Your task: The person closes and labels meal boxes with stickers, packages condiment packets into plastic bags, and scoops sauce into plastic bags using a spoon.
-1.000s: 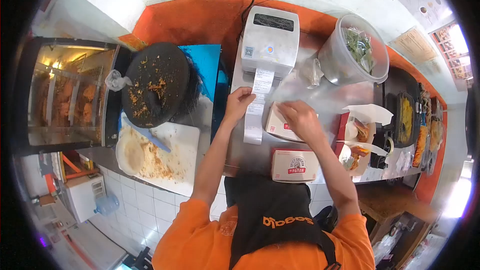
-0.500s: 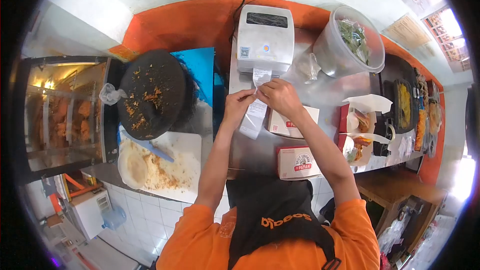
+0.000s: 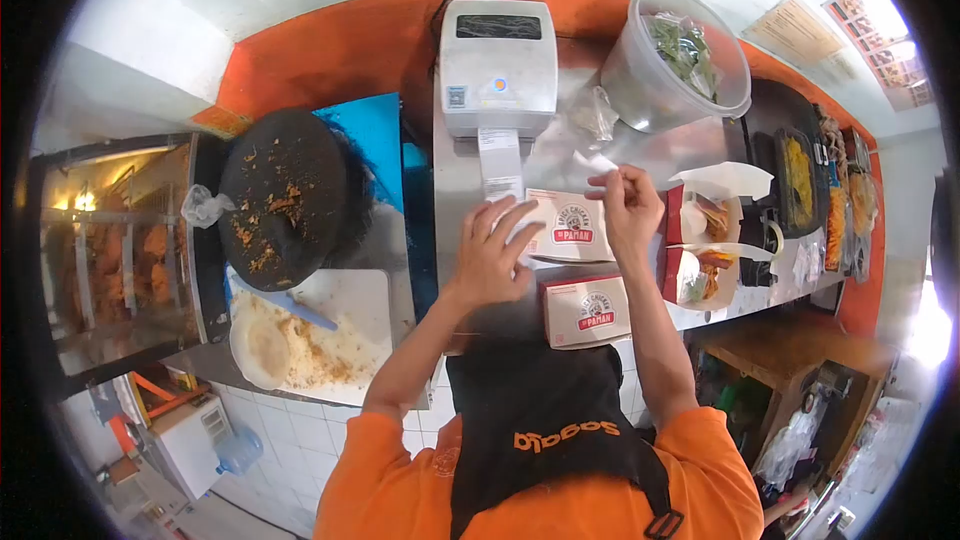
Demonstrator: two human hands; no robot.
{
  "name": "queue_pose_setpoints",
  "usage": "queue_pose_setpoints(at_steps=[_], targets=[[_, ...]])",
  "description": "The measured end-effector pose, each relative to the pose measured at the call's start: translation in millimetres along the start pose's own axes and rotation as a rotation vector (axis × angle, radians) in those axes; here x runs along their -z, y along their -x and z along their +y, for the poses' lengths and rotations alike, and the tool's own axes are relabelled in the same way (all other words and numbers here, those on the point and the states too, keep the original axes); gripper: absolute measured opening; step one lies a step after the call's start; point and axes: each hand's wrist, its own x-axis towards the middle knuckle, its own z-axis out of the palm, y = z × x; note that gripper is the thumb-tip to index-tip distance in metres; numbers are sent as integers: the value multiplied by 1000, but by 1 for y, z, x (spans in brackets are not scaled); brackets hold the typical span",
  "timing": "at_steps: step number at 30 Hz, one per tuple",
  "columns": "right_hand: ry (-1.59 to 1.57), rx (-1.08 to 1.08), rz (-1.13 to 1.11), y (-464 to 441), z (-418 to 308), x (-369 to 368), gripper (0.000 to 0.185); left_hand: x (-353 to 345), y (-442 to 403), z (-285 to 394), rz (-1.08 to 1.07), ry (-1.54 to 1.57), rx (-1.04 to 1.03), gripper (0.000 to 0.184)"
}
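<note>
Parting from each other since the earlier frame, both hands are now occupying different spots: from my remote seat I am seeing the right hand (image 3: 632,215) standing away from the printout, above the right end of the nearer-to-printer carton, and the left hand (image 3: 492,258) lying lower down, over the strip's bottom end. Thumb and forefinger of the right are pressing together, pinching a small folded-looking white slip of paper (image 3: 595,162), which is sticking out toward the printer side, above the brushed steel desk (image 3: 555,168). The left fingers are spreading wide beside the left edge of a white cardboard carton with a red printed logo (image 3: 572,227); I cannot tell whether they are touching it. A long white printed paper strip (image 3: 501,165) is hanging from a boxy pale-grey label printer (image 3: 500,70), its lower end disappearing behind that hand. A second white-and-red cardboard carton (image 3: 592,312) is sitting nearer the body.

I am judging the slip to be very light, thin and limp, easily curling or tearing, and perhaps tacky on one face, which I am not able to confirm. Its edge or corner is looking like the best hold, with only a gentle pinch
</note>
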Motion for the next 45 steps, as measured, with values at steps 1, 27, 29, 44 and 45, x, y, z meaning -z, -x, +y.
queue_pose_setpoints(at_steps=[1, 27, 29, 44, 45], targets=[[-99, -22, 11, 8, 0, 10, 13, -1, -1, 2, -4, 28, -2, 65], [-394, -646, 390, 79, 55, 39, 34, -138, -24, 33, 117, 168, 84, 28], [-435, -701, 390, 74, 55, 38, 29, -135, -26, 34, 105, 163, 99, 32], [-501, -825, 439, 66, 63, 17, 21, -138, -31, 32, 113, 12, 92, 49], [-446, -803, 438, 66, 60, 17, 20, -137, -31, 33, 110, 14, 88, 48]])
